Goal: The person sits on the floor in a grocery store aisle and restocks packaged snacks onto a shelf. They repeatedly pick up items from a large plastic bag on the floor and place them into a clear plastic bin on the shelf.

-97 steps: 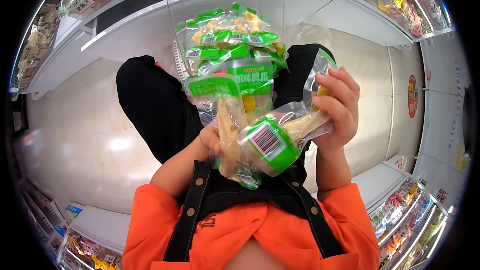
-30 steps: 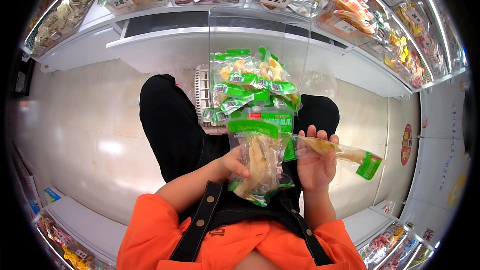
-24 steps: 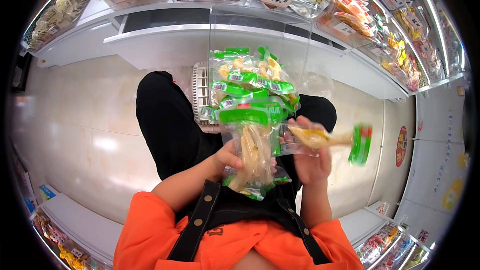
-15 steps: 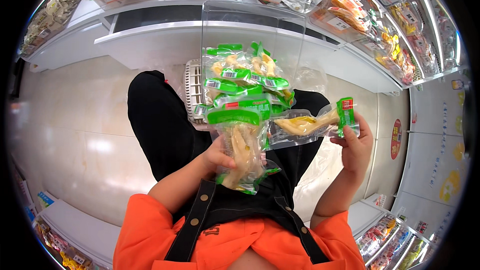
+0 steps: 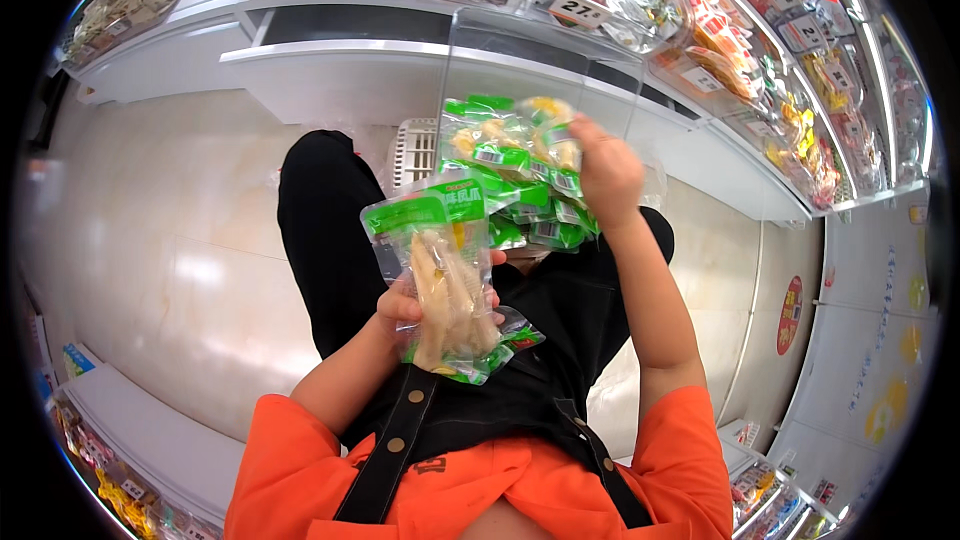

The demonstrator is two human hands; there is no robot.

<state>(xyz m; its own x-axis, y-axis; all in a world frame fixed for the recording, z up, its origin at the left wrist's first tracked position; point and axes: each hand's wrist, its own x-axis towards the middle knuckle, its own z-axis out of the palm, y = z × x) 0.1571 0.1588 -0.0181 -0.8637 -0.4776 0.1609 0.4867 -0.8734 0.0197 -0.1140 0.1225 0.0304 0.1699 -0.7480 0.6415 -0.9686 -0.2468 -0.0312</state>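
Gripping clear green-topped snack packs (image 5: 450,290) w/ our left hand (image 5: 405,308).
Our right hand (image 5: 606,172) closed on pack atop green pile (image 5: 510,175).

Glossy clear plastic is crinkling around the green-topped snack packet (image 5: 447,285), the far bin (image 5: 540,70) is showing smooth transparent plastic walls, and the pale floor (image 5: 170,260) is gleaming, polished and reflective.

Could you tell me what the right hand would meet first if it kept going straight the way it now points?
Probably the clear bin of green packets: the right hand is raised at its edge, pointing up toward the shelf. Depth is unclear.
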